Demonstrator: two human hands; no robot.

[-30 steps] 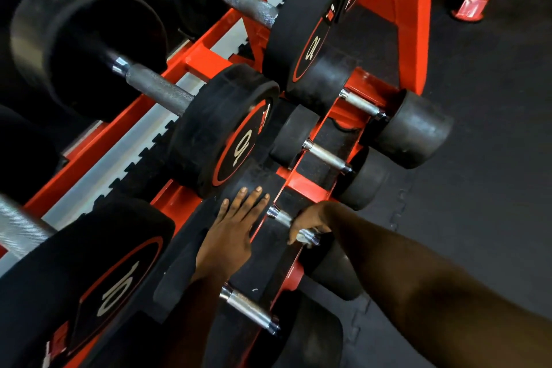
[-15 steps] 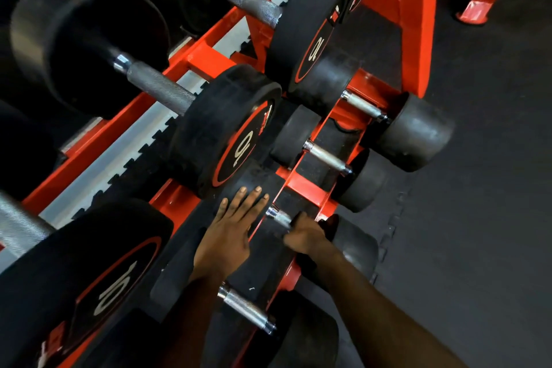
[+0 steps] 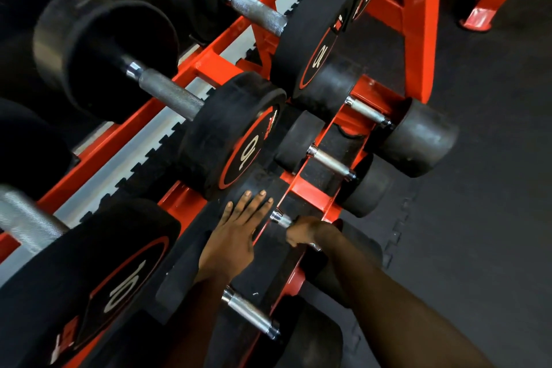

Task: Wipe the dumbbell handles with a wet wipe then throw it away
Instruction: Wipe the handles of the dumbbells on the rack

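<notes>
head view: two hands on a small dumbbell low in a red rack

the left hand [image 3: 236, 230] lies flat with straight fingers on the black end of the small dumbbell [image 3: 257, 181]. the right hand [image 3: 304, 231] is curled tight round the dumbbell handle [image 3: 280, 219]; only a shiny bit shows, and what is under the fingers is hidden. this handle sits on the low shelf of the red rack [image 3: 310, 191], between a far small dumbbell [image 3: 330, 161] and a near small dumbbell [image 3: 248, 311]. a big dumbbell marked 10 [image 3: 239, 143] sits above. a black floor mat [image 3: 478, 218] is on the right.

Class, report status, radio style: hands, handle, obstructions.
Left hand flat on dumbbell head. Right hand grips handle. Wipe not visible. No obstruction seen.
</notes>
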